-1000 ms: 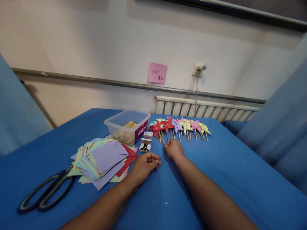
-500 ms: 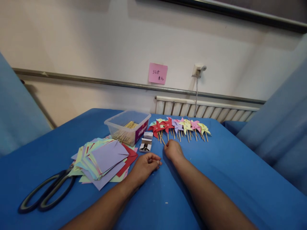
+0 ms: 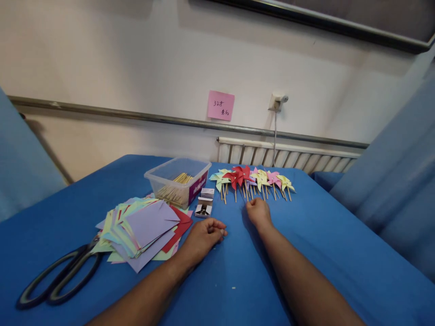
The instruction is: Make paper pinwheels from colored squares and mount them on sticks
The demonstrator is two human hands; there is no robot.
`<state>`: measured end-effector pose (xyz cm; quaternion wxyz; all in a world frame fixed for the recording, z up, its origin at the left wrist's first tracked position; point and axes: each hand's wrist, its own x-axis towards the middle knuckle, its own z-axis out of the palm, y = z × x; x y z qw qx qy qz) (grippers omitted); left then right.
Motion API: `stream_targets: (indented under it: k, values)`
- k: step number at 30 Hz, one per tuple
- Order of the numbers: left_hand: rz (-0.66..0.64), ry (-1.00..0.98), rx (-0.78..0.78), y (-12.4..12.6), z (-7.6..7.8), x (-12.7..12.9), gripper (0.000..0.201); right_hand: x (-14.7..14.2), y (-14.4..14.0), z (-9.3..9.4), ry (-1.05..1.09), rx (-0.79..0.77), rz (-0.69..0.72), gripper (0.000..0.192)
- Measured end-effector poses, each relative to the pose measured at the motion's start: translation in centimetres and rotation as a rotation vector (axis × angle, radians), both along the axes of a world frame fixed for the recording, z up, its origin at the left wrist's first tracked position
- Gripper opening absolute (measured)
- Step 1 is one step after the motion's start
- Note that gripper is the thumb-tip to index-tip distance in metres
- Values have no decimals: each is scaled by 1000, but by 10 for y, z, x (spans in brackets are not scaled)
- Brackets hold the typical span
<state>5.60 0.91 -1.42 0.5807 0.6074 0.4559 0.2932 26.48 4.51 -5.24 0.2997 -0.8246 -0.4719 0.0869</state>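
We rested both fists loosely curled, gripping nothing: left hand (image 3: 204, 234) at six o'clock, right hand (image 3: 258, 212) under the pinwheel row (image 3: 251, 179), beside one scissors (image 3: 57, 280).

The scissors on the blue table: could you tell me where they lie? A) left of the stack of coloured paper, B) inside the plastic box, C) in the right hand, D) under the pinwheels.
A: the scissors lie flat on the table at the near left, beside the paper stack.
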Motion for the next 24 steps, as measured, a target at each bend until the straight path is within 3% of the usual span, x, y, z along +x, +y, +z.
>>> stream_targets:
  k: [10,24]
  values:
    - [-32,10,8,1,-1,-1,16,31,10,-12,119,-42,-55,22]
    - [-48,19,20,0,0,0,17,32,13,-10,97,-66,-31,15]
